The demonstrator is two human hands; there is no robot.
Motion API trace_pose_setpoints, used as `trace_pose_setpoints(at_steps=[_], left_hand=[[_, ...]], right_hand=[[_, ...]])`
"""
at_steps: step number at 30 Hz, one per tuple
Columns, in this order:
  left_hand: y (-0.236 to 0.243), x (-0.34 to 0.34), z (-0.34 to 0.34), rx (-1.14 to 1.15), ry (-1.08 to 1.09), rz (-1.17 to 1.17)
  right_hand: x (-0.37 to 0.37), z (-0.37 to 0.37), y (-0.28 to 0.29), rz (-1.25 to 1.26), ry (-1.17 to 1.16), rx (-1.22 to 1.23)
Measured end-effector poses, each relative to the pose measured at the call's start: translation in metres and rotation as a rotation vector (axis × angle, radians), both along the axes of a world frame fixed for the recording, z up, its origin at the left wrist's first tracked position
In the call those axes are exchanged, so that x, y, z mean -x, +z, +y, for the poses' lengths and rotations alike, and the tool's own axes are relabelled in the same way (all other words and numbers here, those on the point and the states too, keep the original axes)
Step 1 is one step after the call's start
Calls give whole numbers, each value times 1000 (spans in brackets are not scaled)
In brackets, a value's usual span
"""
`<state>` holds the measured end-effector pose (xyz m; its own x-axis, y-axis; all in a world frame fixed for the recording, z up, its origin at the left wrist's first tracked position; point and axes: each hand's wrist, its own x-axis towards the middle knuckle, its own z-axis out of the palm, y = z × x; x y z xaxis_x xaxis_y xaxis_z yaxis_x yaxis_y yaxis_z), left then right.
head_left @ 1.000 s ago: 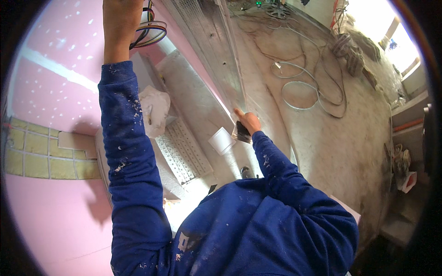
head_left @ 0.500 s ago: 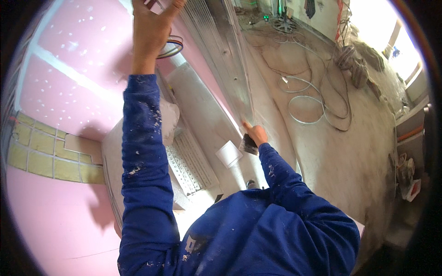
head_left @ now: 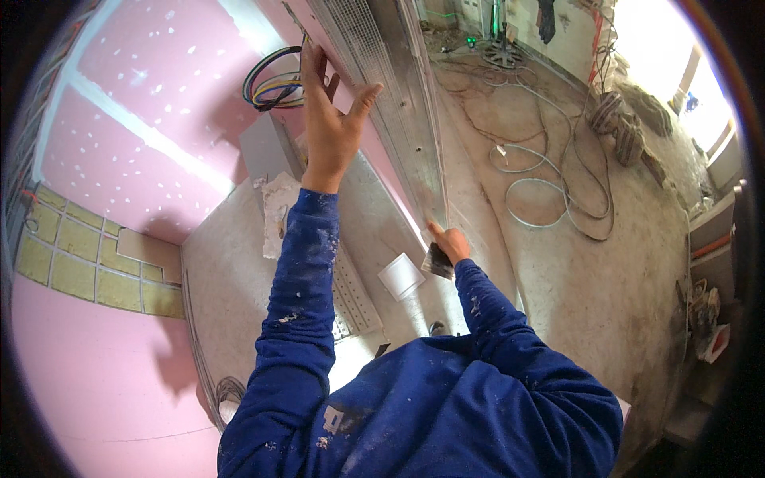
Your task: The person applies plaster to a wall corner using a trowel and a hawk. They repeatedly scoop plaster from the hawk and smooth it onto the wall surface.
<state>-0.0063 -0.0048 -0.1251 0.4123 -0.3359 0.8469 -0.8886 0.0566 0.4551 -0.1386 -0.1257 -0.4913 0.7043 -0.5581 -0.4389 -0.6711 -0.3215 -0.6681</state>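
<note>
No writing or numbers can be read; the small white patch [head_left: 333,419] on the dark-blue fabric sweatshirt [head_left: 462,398] is illegible.

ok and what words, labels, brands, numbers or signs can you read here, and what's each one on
None can be read in this view.
Pale mark on the blue, white-spotted fabric sweatshirt: too small and blurred to tell whether it is lettering.
Dark, flat-bladed tool in the right hand: no readable text.
White, square-topped container: no readable text.
</note>
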Motion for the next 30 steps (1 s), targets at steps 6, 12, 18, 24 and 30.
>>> trace_pose_setpoints(at_steps=[6, 12, 18, 24, 30], left_hand=[[-41, 12, 0, -8, 0, 90], [-90, 19, 2, 2, -14, 258], [-121, 23, 4, -23, 2, 293], [-94, 23, 5, 22, 45, 305], [-40, 18, -1, 63, 71, 188]], right_hand=[[-1, -1, -3, 10, 8, -4], [-1, 0, -7, -25, -19, 1], [-3, -1, -9, 2, -24, -19], [-4, 0, -11, 15, -5, -6], [-5, -2, -18, -21, 17, 36]])
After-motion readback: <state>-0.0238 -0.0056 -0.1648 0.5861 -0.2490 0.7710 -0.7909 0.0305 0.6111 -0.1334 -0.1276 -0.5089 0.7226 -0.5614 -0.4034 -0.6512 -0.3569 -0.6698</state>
